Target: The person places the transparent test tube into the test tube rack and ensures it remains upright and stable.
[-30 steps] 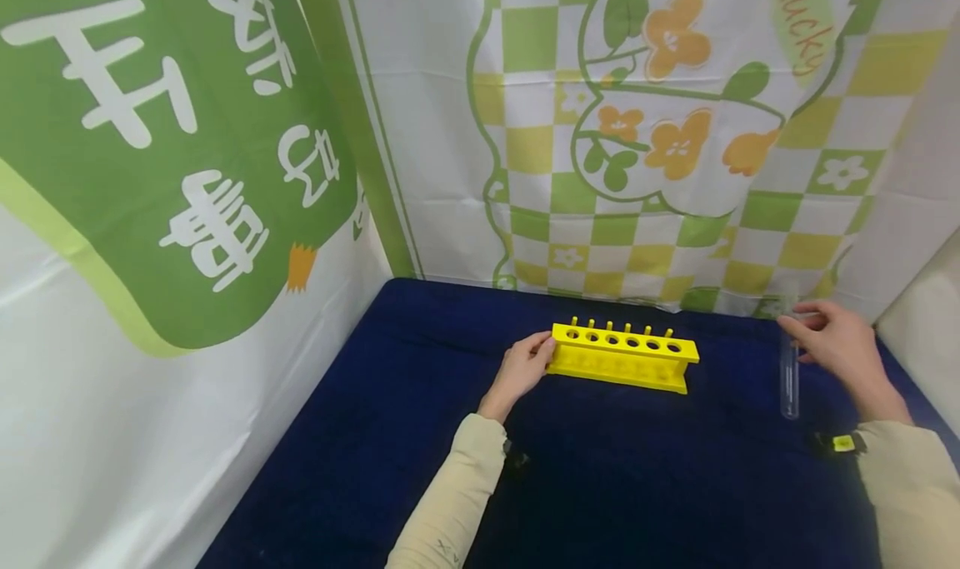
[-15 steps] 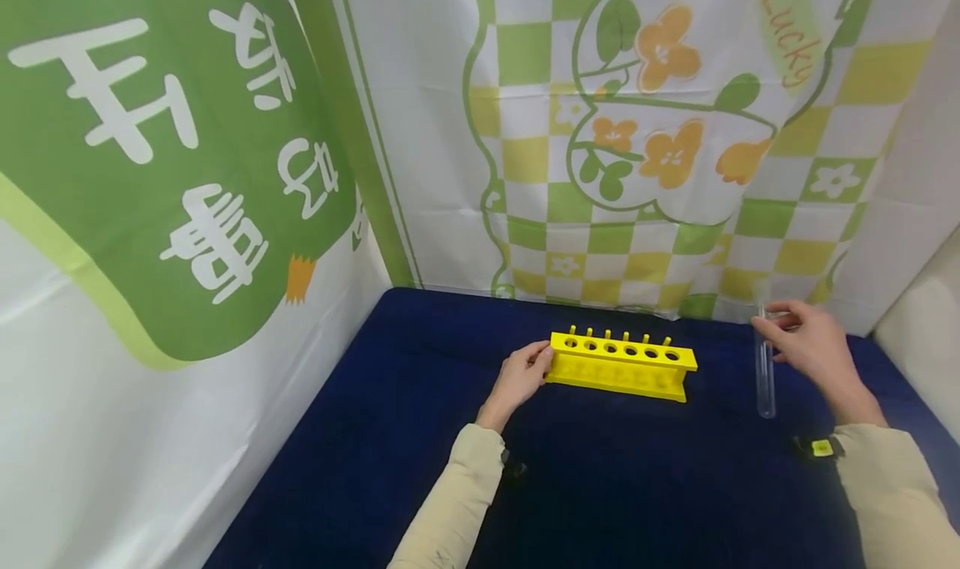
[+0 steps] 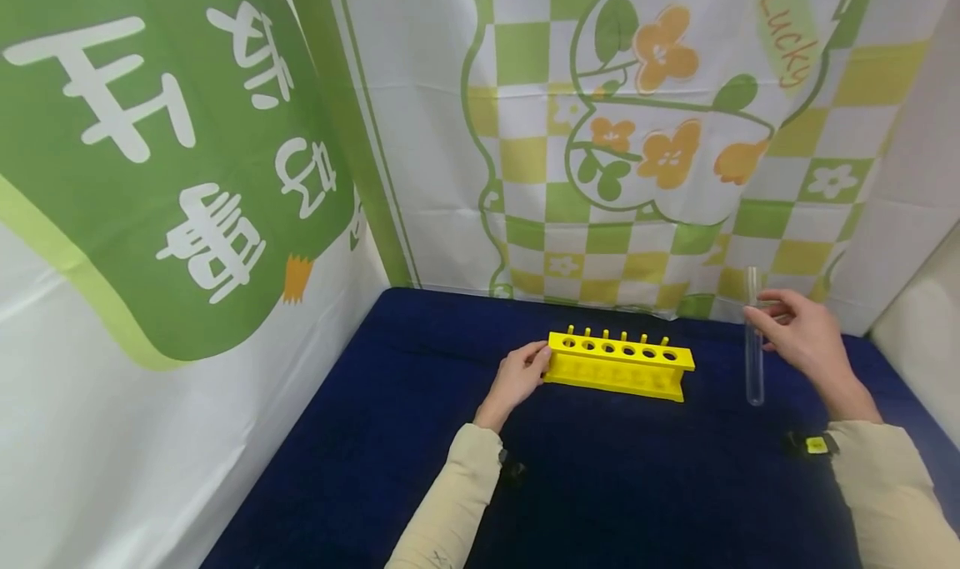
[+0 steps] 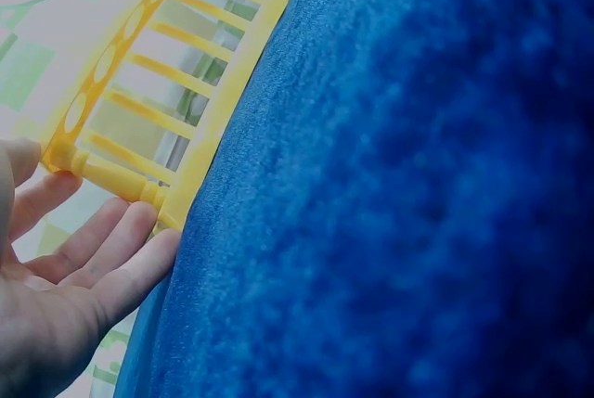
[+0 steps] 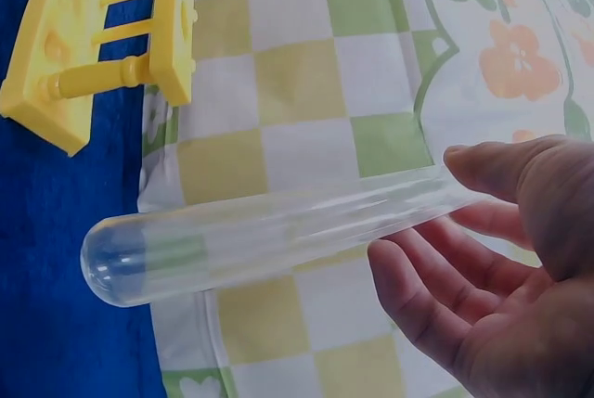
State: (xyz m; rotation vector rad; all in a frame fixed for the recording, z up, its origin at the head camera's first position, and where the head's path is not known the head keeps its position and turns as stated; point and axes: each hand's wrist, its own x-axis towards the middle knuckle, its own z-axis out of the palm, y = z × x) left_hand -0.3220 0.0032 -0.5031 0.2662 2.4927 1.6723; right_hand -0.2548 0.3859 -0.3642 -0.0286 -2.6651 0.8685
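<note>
A yellow test tube rack stands on the dark blue cloth, with a row of round holes along its top and pegs behind. My left hand holds the rack's left end; in the left wrist view, the fingers lie against its end post. To the right of the rack, my right hand pinches a clear glass test tube between thumb and fingers, near its upper part. The tube hangs nearly upright, rounded end down, apart from the rack. No tube shows in the rack's holes.
A dark blue cloth covers the table. Behind it hangs a green and yellow checked curtain, with a green and white printed curtain along the left side. A pale wall covering borders the right.
My right hand has moved left, bringing the test tube closer to the rack, and the tube has risen slightly. My left hand stays at the rack's end.
</note>
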